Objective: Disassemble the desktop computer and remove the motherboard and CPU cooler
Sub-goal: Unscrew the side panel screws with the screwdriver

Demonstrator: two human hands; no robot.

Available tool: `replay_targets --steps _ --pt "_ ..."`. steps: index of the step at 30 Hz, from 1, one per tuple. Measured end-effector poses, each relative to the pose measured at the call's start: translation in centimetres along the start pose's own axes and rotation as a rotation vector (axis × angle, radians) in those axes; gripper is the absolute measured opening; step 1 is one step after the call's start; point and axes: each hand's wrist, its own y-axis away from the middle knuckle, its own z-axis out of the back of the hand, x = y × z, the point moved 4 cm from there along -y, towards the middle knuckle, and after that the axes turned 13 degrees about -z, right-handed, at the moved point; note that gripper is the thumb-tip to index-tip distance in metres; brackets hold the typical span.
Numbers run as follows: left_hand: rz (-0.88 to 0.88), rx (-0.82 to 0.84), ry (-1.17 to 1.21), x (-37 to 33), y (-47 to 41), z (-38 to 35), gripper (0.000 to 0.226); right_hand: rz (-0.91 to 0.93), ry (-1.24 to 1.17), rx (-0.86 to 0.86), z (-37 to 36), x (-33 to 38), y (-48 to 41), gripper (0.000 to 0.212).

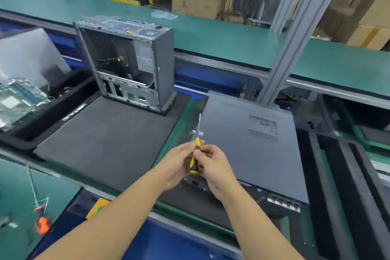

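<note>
A closed grey desktop computer (251,145) lies flat on the bench at the right, its side panel with vent holes facing up. Just in front of its left edge, my left hand (176,164) and my right hand (213,167) both hold a yellow-and-black screwdriver (195,154), its shaft pointing up and away. An opened, stripped grey case (128,63) stands upright at the back of a dark foam mat (105,139). A motherboard (16,103), blurred, lies in a black tray at the far left.
A second screwdriver with an orange handle (41,221) lies on the green surface at the lower left. Black foam trays (341,186) line the right side. A grey metal post (295,34) rises behind the closed computer. Cardboard boxes (196,4) stand in the background.
</note>
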Motion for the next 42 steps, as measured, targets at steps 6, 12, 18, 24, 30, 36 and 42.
replay_targets --steps 6,12,18,24,30,36,42 --pt "0.003 -0.324 -0.147 -0.9 0.8 9.4 0.021 -0.034 0.195 -0.092 -5.3 -2.4 -1.1 0.008" --pt "0.181 -0.381 -0.549 2.9 -2.6 14.1 0.011 -0.081 0.197 -0.024 -4.1 -2.2 -1.9 0.013" --pt "0.230 -0.370 -0.769 6.8 -7.6 14.3 0.007 -0.098 0.169 0.027 -1.8 -0.2 -4.6 0.015" --pt "0.286 -0.337 -0.947 8.0 -10.6 14.1 0.020 -0.106 0.206 -0.008 -0.2 1.7 -8.3 0.018" --pt "0.235 -0.261 -1.053 6.9 -11.3 13.6 0.024 -0.118 0.199 0.013 0.8 1.8 -9.7 0.020" --pt "-0.396 -0.076 -1.112 0.6 -11.9 8.7 0.029 -0.091 0.213 -0.064 1.7 2.4 -8.9 0.020" --pt "-0.702 0.542 -1.451 -2.8 -10.5 -0.5 0.080 0.167 0.813 -0.546 8.2 3.3 -5.8 0.014"
